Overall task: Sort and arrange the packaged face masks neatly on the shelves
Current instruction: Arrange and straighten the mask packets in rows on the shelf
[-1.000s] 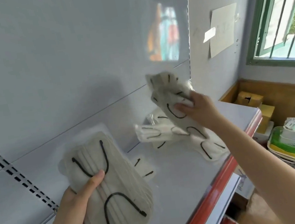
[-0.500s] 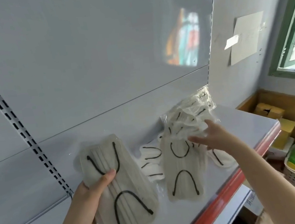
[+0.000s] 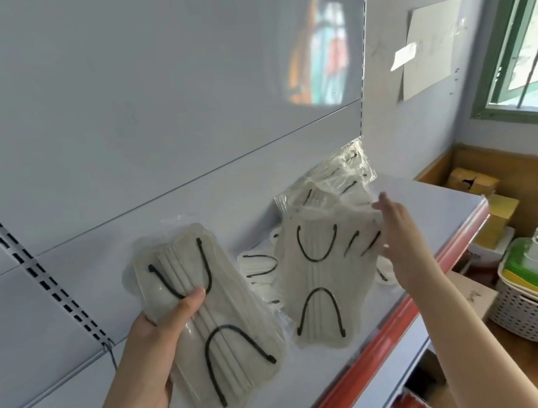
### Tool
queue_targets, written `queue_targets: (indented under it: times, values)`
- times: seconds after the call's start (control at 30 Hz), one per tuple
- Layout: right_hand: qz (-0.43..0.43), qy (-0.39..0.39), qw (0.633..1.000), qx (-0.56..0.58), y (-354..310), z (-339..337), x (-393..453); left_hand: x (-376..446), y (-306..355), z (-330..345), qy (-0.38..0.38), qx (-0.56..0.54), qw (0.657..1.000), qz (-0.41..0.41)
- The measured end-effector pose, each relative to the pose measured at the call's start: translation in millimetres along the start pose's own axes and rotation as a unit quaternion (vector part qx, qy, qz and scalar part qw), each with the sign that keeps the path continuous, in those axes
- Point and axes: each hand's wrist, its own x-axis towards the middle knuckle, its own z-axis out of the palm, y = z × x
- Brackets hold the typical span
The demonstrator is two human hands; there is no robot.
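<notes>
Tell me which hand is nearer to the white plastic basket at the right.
Right. The right hand reaches over the shelf, on the white plastic basket's side; the left hand holds a mask pack farther left.

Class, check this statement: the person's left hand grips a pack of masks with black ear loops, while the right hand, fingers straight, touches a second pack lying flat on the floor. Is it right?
Not quite. The head view shows the second pack propped on the shelf, not on the floor. The rest holds: the left hand grips a pack of masks with black ear loops, and the right hand, fingers straight, touches the second pack.

Held mask pack (image 3: pixel 208 319) left of shelf (image 3: pixel 433 201) packs (image 3: pixel 322 275).
</notes>
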Motion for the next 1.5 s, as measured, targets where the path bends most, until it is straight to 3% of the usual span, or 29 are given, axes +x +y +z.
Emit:
queue_targets:
  times: [0.13, 0.23, 0.37, 0.47, 0.57, 0.7, 0.77, 0.83, 0.97, 1.03, 1.1, 1.17, 1.23, 1.4, 1.5]
  values:
    - [-0.005, -0.029, 0.992, -0.122, 13.9, 15.7, -16.9, -1.9, -2.8, 4.5, -0.015, 0.000, 1.000, 0.004]
    - [-0.005, -0.029, 0.999, 0.018, 13.7, 17.8, -20.8, -3.1, -3.0, 4.3, -0.023, 0.000, 1.000, 0.008]
    - [-0.107, -0.023, 0.983, 0.149, -16.2, 13.8, -22.4, -1.7, -4.2, -3.3, -0.007, -0.022, 1.000, 0.016]
    - [-0.191, 0.018, 0.980, 0.042, -32.9, 20.6, -23.1, -0.1, -4.9, -6.5, 0.001, -0.043, 0.999, 0.008]
    - [-0.273, 0.072, 0.954, -0.101, -30.5, 41.8, -20.8, 0.4, -9.2, -3.8, 0.003, -0.022, 1.000, 0.012]
    - [-0.206, 0.022, 0.968, -0.145, -9.1, 65.4, -7.2, 0.5, -14.6, -0.7, 0.001, 0.009, 1.000, 0.030]
    - [-0.172, 0.061, 0.979, -0.094, -11.2, 65.3, -2.2, 0.8, -14.5, -2.3, 0.008, 0.006, 0.999, 0.032]
    - [-0.199, 0.124, 0.971, -0.039, -24.2, 58.6, 0.6, 1.6, -14.0, -5.0, 0.015, 0.001, 0.999, 0.036]
    - [-0.316, 0.277, 0.903, 0.086, -75.3, 36.7, 8.0, 0.6, -11.1, -10.3, 0.021, -0.029, 0.999, 0.039]
    - [-0.333, 0.308, 0.880, 0.144, -99.0, 25.9, 10.0, -0.1, -9.9, -9.9, 0.012, -0.038, 0.998, 0.037]
    - [-0.320, 0.265, 0.897, 0.151, -111.4, 30.7, -0.4, -0.1, -8.3, -9.4, 0.006, -0.031, 0.999, 0.035]
    - [-0.309, 0.151, 0.934, 0.101, -114.4, 52.9, -21.8, -0.6, -6.1, -7.8, -0.006, -0.011, 1.000, 0.029]
    - [-0.316, 0.036, 0.948, 0.019, -106.0, 81.6, -46.6, -1.5, -4.5, -5.6, -0.012, 0.008, 0.999, 0.029]
    - [-0.350, -0.099, 0.923, -0.127, -79.9, 132.9, -82.9, -4.8, -0.9, -3.2, 0.010, 0.030, 0.999, 0.037]
    - [-0.356, -0.148, 0.901, -0.199, -56.8, 149.4, -101.7, -13.5, 6.7, -10.3, -0.014, -0.018, 1.000, 0.018]
